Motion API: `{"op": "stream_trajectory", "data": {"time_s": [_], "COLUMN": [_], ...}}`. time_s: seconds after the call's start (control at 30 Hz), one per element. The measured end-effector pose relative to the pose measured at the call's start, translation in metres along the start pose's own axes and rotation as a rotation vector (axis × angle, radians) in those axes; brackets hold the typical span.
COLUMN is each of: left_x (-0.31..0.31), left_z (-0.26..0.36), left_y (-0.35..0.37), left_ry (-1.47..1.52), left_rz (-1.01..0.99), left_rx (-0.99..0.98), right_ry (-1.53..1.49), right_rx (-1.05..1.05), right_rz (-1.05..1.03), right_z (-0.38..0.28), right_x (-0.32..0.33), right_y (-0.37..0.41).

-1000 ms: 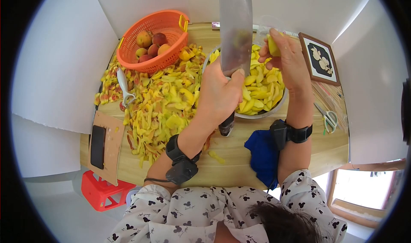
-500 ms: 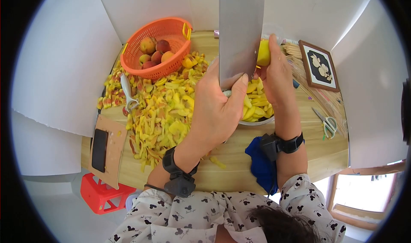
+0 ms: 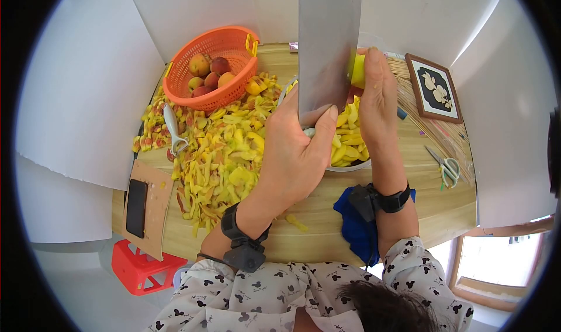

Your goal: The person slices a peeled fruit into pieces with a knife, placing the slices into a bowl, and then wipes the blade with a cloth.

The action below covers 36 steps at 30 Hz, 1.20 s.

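Steel cleaver: raised over the metal bowl, broad face to the camera; its long axis runs almost straight away from the body, and the far end passes out of view at the top.
Left hand: wrapped around the near end of the cleaver, thumb laid against the lower blade; the grip hides most of the handle.
Left forearm: slants forward and inward, back of the hand upward, with a black wrist device strapped on.
Right hand: held edge-up just beside the blade, thumb and fingers closed on a yellow fruit piece; some fingers are hidden behind.
Right forearm: reaches almost straight forward, a black strap around the wrist, above a blue cloth.
Fruit piece: at the blade's right side, above the bowl; its visible part is longer away from the body than across. How far the blade meets it, I cannot tell.
Bowl: filled with yellow slices, partly behind both hands.
Peelings: heaped left of the bowl, a white peeler lying at their left edge.
Orange basket: tilted behind the peelings, whole peaches inside.
Shirt print: dark round-eared shapes and small script, too fine to read.
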State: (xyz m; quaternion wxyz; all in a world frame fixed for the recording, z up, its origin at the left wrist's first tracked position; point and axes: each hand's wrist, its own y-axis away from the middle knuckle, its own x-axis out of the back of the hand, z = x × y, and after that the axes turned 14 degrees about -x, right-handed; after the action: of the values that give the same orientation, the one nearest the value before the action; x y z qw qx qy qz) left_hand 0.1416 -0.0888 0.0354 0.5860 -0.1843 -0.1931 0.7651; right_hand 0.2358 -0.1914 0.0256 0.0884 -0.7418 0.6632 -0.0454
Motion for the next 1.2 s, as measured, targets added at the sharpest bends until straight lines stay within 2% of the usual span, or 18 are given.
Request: {"op": "stream_trajectory", "data": {"time_s": [0.2,0.53,0.63,0.8,0.93,1.0,1.03,1.1,1.2], "left_x": [0.003,0.005,0.005,-0.006,-0.008,-0.009,-0.006,0.006,0.007], "left_z": [0.011,0.007,0.003,-0.025,-0.023,-0.021,-0.018,-0.012,-0.009], "left_y": [0.001,-0.001,-0.001,0.004,0.002,0.000,-0.002,-0.006,-0.008], "left_ry": [0.089,0.052,0.039,-0.074,0.057,0.143,0.142,0.142,0.244], "left_rz": [-0.006,-0.005,-0.012,-0.019,0.056,0.102,0.099,-0.006,-0.027], "left_rx": [0.112,0.099,0.079,-0.076,-0.024,0.009,0.007,0.077,0.104], "right_ry": [0.079,0.057,0.037,0.010,-0.039,-0.079,-0.081,-0.080,-0.097], "right_rx": [0.135,0.192,0.120,0.046,0.033,-0.095,-0.093,-0.181,-0.222], "right_rz": [-0.005,-0.047,-0.037,0.055,0.044,-0.008,-0.006,-0.152,-0.233], "right_z": [-0.001,0.003,0.002,0.020,0.016,0.001,-0.001,-0.003,0.003], "right_x": [0.003,-0.003,-0.007,-0.009,-0.009,-0.006,-0.002,0.011,0.019], "right_y": [0.000,0.005,0.008,0.001,-0.002,-0.001,-0.002,-0.008,-0.013]}}
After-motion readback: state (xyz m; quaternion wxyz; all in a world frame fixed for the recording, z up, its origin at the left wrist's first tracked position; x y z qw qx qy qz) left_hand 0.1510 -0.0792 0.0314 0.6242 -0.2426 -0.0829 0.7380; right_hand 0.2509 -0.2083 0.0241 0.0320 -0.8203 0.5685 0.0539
